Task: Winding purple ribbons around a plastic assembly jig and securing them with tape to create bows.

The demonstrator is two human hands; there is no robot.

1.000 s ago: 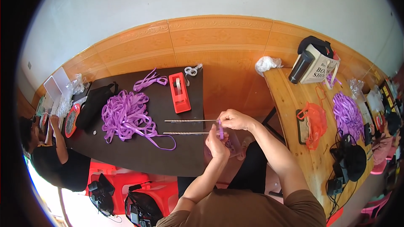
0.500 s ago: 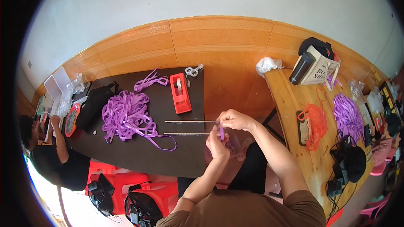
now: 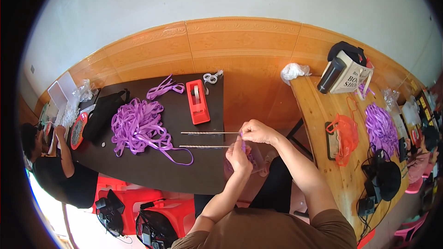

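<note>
Two thin twisted rods, the far rod and the near rod, stick out past the right edge of the dark table. At their free ends both my hands work close together on a short length of purple ribbon. My right hand pinches the ribbon by the far rod's tip. Below it my left hand is closed on the ribbon at the near rod's end, its thumb pointing up toward the right fingertips. Fingers hide much of the ribbon and both rod tips.
On the dark table lie a heap of purple ribbon, a red tape dispenser and a black bag. Below my hands is a clear plastic box. A wooden table stands right; another person sits left.
My left hand's thumb and fingers have shifted slightly up toward my right fingertips, and less ribbon shows between the hands. The rods stay in place.
</note>
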